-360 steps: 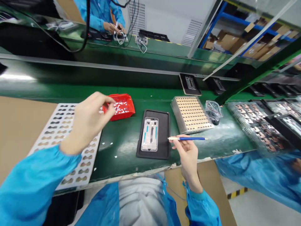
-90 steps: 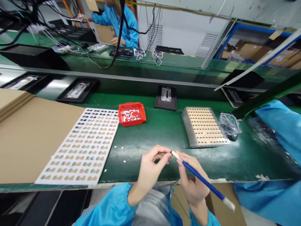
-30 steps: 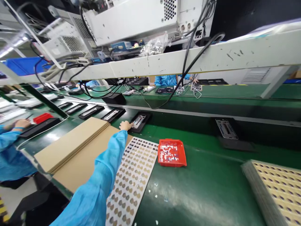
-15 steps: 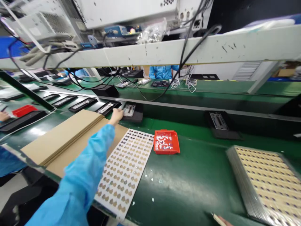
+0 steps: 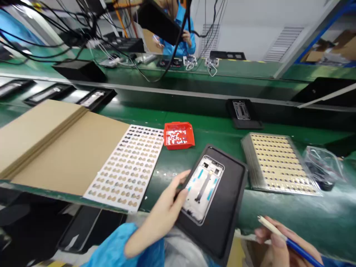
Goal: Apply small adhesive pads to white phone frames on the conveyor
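My left hand [image 5: 167, 209] grips the near left edge of a black tray [image 5: 225, 207] that lies tilted on the green bench, partly over its front edge. In the tray sits a white phone frame [image 5: 203, 187] with blue strips and a black flex strip. My right hand [image 5: 280, 243], at the bottom right corner, is closed around a blue-and-white pen-like tool [image 5: 283, 239] whose pale tip points left. A red bin [image 5: 178, 135] of small white parts stands beyond the tray. A white sheet [image 5: 129, 165] of small tan pads lies to the left.
A metal block with a tan dotted sheet [image 5: 278, 163] lies to the right, with a clear bag [image 5: 322, 168] beside it. Cardboard sheets [image 5: 55, 144] cover the left bench. More black trays [image 5: 243, 113] ride the belt behind. A person in blue [image 5: 179, 37] works at the far bench.
My left hand reached to the belt at the far left, took a black tray with a phone frame, and has pulled it to the bench front. My view has dropped downward.
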{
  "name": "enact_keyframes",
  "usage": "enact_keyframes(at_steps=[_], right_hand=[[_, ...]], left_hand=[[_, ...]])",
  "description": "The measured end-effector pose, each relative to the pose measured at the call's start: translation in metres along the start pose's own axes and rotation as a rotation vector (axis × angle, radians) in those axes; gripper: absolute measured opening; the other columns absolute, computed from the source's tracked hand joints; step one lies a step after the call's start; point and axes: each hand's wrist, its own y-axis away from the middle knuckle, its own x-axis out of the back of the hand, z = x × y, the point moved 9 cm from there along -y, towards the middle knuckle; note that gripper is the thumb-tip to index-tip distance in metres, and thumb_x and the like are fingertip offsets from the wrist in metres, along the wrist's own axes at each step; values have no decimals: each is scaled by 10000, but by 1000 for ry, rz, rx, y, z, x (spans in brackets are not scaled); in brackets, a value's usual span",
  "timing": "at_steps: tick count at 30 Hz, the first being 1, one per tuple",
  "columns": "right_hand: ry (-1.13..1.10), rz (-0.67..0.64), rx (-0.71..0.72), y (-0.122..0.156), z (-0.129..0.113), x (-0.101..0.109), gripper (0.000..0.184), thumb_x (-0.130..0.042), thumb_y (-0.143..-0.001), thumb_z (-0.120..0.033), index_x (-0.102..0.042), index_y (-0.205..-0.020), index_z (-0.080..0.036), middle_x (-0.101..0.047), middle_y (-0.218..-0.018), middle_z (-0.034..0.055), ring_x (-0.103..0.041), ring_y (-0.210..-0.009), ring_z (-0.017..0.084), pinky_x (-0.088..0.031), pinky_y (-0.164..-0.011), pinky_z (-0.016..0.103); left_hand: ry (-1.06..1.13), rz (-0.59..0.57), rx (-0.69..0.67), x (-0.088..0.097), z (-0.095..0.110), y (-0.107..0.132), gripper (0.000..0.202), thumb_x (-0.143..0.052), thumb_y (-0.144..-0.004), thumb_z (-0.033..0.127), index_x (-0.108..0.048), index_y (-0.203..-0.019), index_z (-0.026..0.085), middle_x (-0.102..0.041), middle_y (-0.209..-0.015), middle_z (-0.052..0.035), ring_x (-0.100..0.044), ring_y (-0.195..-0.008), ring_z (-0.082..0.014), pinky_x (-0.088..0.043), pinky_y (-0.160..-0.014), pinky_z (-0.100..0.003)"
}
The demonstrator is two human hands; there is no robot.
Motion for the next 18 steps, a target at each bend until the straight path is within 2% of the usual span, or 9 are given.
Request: enact_keyframes(at_steps=[2, 4, 7, 10, 14, 18], right_hand=[[40, -122, 80, -1, -10, -11, 211, -853, -966, -422, -766, -956, -230, -845, -947, 98, -811, -708, 269, -695, -629, 395], [81, -338, 167, 2, -15, -37, 143, -789, -1012, -372, -795, -967, -237, -858, -941, 84, -842, -813, 271, -716, -738, 381], [137, -583, 267, 7, -14, -73, 126, -705, -1053, -309, -817, -1030, -255, -874, -971, 54, -857, -898, 243, -712, -830, 328], [193, -729, 331, 10, -12, -97, 175, -655, -1075, -302, -822, -1108, -263, -881, -1038, 52, -863, -955, 244, -712, -867, 325], [225, -852, 405, 16, -15, -110, 182, -640, -1081, -268, -809, -1147, -270, -877, -1094, 54, -859, -1009, 248, -703, -906, 337], [260, -894, 490, 20, -20, -113, 198, -636, -1072, -204, -791, -1180, -263, -875, -1104, 55, -860, -992, 239, -698, -907, 327]], left_hand=[[5, -2, 5, -40, -10, -1, 484, -462, -1122, 239, -506, -1603, 262, -703, -1501, -132, -698, -1385, -252, -616, -1145, -421], [-51, 51, 4, -58, -20, 1, 503, -424, -1134, 239, -443, -1637, 245, -658, -1526, -159, -654, -1429, -258, -586, -1175, -447], [-211, 120, -40, -58, -20, 13, 550, -409, -1127, 195, -387, -1674, 258, -561, -1586, -188, -559, -1507, -290, -546, -1198, -500], [-403, 114, -171, -52, 0, 30, 578, -443, -1071, 76, -479, -1613, 274, -553, -1608, -168, -471, -1566, -325, -496, -1225, -545], [-489, -25, -369, -55, 25, 44, 482, -475, -1012, 36, -624, -1444, 189, -726, -1367, -145, -638, -1370, -293, -565, -1132, -455], [-535, -78, -439, -56, 30, 45, 423, -472, -999, 56, -687, -1354, 141, -757, -1324, -153, -690, -1283, -279, -579, -1111, -435]])
